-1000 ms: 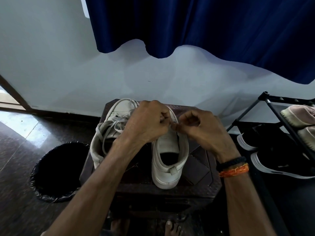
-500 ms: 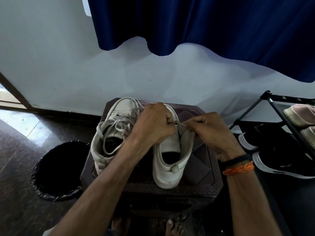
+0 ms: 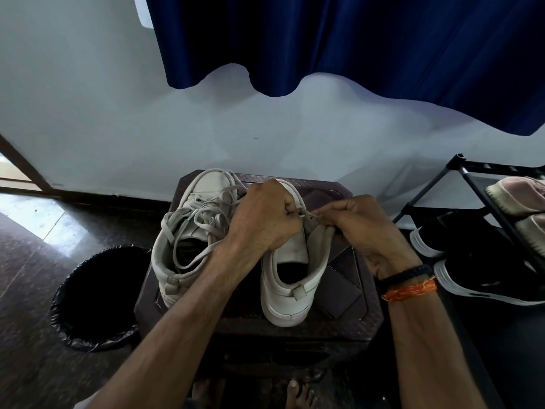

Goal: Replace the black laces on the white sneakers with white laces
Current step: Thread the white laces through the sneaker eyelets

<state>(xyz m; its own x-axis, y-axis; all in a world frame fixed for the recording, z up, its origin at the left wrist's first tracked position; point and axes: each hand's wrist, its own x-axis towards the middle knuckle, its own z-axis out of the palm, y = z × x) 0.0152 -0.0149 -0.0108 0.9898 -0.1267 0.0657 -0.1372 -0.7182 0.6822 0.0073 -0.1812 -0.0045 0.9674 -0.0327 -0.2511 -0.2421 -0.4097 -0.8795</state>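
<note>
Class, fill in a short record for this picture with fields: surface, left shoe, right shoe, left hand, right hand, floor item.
surface: dark stool
left shoe: white laces in, loose and untied
right shoe: being laced, rear part unlaced
left hand: grips at the shoe's front
right hand: pinches white lace
floor item: lined bin, left of stool

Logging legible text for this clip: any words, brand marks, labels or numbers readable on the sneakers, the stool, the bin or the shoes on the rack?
None can be read.
Two white leather sneakers on the dark brown plastic stool: no logo or lettering shows.
Black shoes with white soles on the black metal rack: a faint mark on the side, too blurred to read.
Black-lined round bin: no label visible.
</note>
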